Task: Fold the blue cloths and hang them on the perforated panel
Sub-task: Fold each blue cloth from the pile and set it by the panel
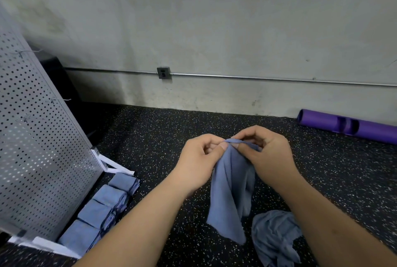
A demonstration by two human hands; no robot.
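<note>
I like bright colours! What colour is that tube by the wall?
Purple. The tube shows best in the head view.

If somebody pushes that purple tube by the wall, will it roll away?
Probably sideways, since the purple tube is round and lies on its side on the flat speckled floor. It looks stiff, holding its shape. The wall close behind would likely stop it soon.

Folded cloths [101, 213] beside panel [38, 137]
</note>
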